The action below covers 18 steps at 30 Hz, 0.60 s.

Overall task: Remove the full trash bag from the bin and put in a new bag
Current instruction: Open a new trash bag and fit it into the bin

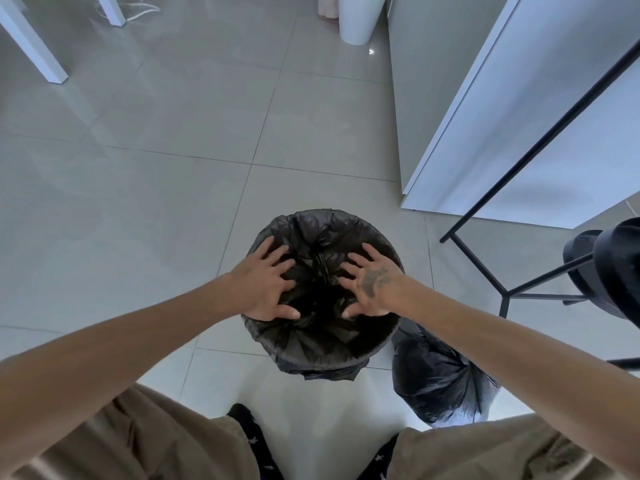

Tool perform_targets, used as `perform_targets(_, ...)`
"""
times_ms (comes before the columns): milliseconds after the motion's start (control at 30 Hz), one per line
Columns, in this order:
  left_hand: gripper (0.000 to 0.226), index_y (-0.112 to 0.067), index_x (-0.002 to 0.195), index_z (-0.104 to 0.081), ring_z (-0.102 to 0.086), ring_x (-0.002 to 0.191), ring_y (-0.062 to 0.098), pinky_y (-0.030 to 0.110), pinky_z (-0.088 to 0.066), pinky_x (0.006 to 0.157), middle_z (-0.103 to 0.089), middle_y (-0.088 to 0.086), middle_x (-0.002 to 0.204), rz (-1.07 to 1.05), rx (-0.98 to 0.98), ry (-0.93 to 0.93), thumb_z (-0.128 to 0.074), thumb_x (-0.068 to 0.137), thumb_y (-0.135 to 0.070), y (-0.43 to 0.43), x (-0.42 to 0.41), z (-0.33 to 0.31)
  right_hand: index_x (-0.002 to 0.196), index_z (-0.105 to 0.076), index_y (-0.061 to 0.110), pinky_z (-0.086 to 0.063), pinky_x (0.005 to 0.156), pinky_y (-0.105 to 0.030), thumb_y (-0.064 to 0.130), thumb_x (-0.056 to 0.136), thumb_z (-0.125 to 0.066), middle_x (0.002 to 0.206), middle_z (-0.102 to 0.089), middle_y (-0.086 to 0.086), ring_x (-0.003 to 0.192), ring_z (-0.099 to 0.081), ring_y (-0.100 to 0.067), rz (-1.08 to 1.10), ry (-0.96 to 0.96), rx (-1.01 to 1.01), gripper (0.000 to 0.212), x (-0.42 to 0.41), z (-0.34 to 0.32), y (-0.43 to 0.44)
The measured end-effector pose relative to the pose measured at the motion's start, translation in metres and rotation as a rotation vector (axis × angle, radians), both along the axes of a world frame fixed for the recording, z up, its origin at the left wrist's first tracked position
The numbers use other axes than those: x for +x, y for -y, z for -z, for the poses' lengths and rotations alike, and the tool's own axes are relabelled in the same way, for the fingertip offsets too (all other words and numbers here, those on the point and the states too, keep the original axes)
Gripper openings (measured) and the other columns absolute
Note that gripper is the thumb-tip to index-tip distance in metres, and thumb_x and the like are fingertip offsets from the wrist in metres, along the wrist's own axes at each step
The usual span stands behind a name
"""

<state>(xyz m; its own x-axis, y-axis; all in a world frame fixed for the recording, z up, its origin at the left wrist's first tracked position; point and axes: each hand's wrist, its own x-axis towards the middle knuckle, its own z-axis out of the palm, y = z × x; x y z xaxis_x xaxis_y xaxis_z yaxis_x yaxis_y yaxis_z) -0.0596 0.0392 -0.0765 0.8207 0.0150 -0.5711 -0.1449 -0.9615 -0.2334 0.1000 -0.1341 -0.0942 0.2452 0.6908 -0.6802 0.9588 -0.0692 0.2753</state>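
A round bin [322, 358] stands on the tiled floor between my feet and the middle of the room. A black bag [311, 233] lines it, its edge folded over the rim. My left hand [265, 284] and my right hand [372, 285] are both over the bin's mouth, fingers spread, palms down on the liner inside. Neither hand grips anything. A full, tied black trash bag [436, 379] lies on the floor just right of the bin, partly hidden by my right forearm.
A black metal frame [512, 292] with dark cloth on it [613, 268] stands to the right. White cabinet panels [485, 116] rise behind it. White table legs [52, 74] stand far left, and a white cylinder [358, 22] at the top.
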Motion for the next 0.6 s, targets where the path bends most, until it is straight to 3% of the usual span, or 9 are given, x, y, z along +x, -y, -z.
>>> perform_targets(100, 0.087, -0.030, 0.157, -0.024, 0.008, 0.153, 0.038, 0.059, 0.017, 0.118, -0.012, 0.010, 0.167, -0.002, 0.101, -0.071, -0.008, 0.087, -0.081, -0.002, -0.002, 0.014, 0.158, 0.000, 0.033, 0.017, 0.119, -0.058, 0.086, 0.083, -0.020, 0.169, 0.006, -0.001, 0.153, 0.015, -0.028, -0.014, 0.128, -0.111, 0.094, 0.001, 0.018, 0.002)
perform_targets(367, 0.092, -0.027, 0.158, -0.023, 0.014, 0.152, 0.038, 0.061, 0.020, 0.115, -0.009, 0.010, 0.167, -0.067, 0.226, -0.218, -0.006, 0.086, -0.082, 0.007, 0.006, 0.018, 0.160, -0.004, 0.028, 0.018, 0.117, -0.060, 0.087, 0.081, -0.025, 0.169, 0.005, -0.004, 0.153, 0.014, -0.030, -0.014, 0.221, -0.216, 0.100, -0.005, 0.017, 0.008)
perform_targets(500, 0.091, -0.022, 0.157, -0.024, 0.011, 0.152, 0.038, 0.060, 0.019, 0.116, -0.012, 0.011, 0.167, -0.100, 0.214, -0.197, -0.004, 0.088, -0.079, 0.016, 0.011, 0.007, 0.160, -0.009, 0.028, 0.017, 0.117, -0.060, 0.085, 0.083, -0.023, 0.169, 0.002, -0.004, 0.154, 0.012, -0.030, 0.011, 0.154, -0.105, 0.096, -0.005, 0.011, 0.010)
perform_targets(600, 0.085, -0.027, 0.150, -0.043, 0.003, 0.153, 0.037, 0.059, 0.015, 0.118, -0.022, 0.009, 0.165, -0.078, 0.110, -0.065, -0.003, 0.092, -0.075, 0.015, 0.011, -0.001, 0.158, -0.020, 0.027, 0.011, 0.120, -0.059, 0.078, 0.090, -0.023, 0.168, -0.009, -0.004, 0.155, 0.005, -0.029, 0.054, 0.052, 0.117, 0.085, -0.005, -0.009, 0.014)
